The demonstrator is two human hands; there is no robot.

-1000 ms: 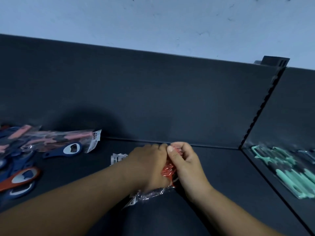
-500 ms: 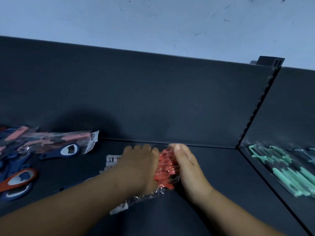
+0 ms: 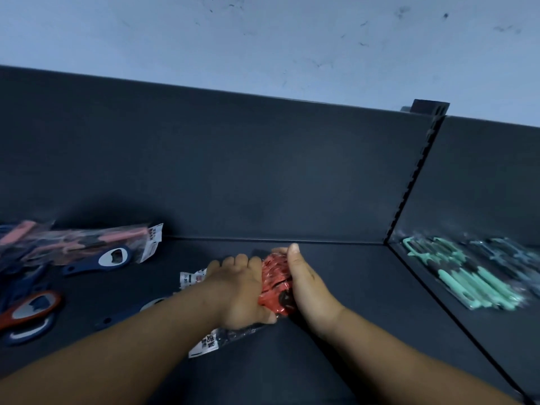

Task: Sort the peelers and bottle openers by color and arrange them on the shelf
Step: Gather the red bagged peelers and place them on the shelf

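Red pack uncovered | left hand grips it | right hand flat alongside | dark shelf, pale wall

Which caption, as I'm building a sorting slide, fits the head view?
The left hand and right hand hold a stack of red packets on the shelf; teal peelers lie in the next bay.

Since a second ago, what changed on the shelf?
The left hand and right hand parted from a clasp over the red packs and now flank the stack, exposing more red. Blue bottle opener, pink packs and mint peelers stayed put.
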